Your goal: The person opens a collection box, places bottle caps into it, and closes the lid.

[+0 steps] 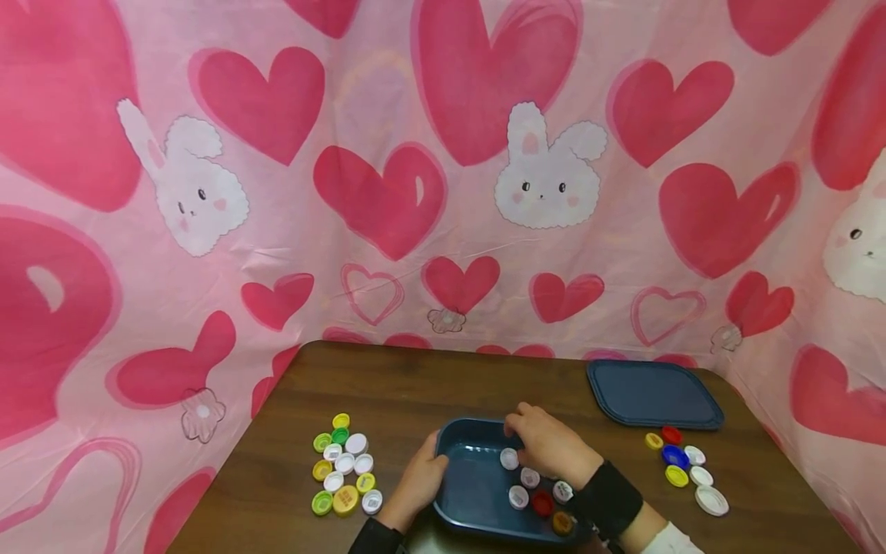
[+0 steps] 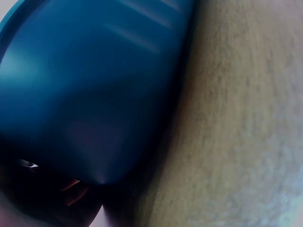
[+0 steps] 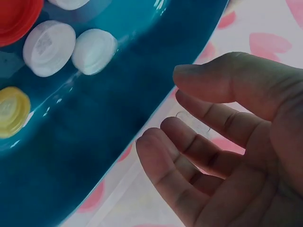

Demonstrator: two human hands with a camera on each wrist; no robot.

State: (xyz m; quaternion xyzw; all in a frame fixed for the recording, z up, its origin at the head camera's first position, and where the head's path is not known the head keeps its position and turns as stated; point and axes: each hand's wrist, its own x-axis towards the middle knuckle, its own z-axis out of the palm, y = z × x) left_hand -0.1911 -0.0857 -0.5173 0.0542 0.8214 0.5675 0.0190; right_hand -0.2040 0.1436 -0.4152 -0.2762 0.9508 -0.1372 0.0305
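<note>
Pink heart-and-bunny cloth behind brown wooden table (image 1: 388, 385). Dark blue plastic tub (image 1: 477, 481) near front edge, centre. Left hand (image 1: 418, 481) grips tub's left rim. Right hand (image 1: 547, 445) over tub interior, fingers loosely spread, holding nothing. Bottle caps in tub (image 1: 529, 481): white, red, orange. Judgement: caps light, rigid, smooth, best pinched across rim; tub stiff, light, slides easily. Loose cap clusters at left (image 1: 344, 475) and right (image 1: 685, 467); blue lid (image 1: 654, 394) toward back right corner.

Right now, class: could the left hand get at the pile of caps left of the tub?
Probably yes. The left hand grips the tub at its left rim, and the caps lie just beside it on bare table, with nothing between.
</note>
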